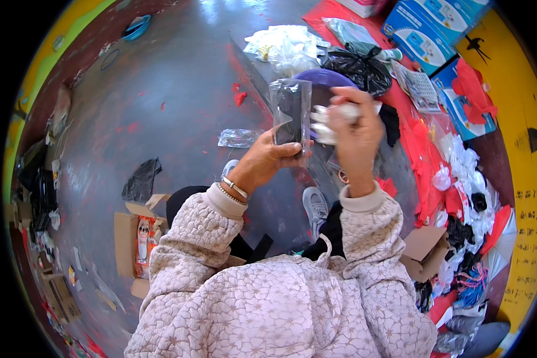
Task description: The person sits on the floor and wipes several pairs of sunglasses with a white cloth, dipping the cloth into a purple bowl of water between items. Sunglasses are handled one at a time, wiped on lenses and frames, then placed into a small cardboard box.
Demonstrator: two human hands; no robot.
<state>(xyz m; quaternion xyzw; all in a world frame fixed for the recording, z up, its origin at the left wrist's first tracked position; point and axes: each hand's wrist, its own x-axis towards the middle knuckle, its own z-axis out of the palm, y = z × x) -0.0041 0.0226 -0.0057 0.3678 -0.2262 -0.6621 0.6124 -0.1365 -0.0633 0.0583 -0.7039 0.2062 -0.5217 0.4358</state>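
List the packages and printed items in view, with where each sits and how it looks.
Clear plastic sleeve with a dark item inside: upright in the left hand.
White wrapped bundle: gripped by the right hand.
Blue-and-white boxes: top right.
Open brown carton with red-orange packets: floor, lower left.
Empty clear bag: floor, centre.
Black tied bag: above the hands.

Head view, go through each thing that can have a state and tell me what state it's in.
Clear plastic sleeve: upright, a dark item inside, held by the left hand.
White pieces: gripped in the right hand.
Black plastic bag: knotted shut.
Cardboard box: flaps open, packets inside.
Blue cartons: closed.
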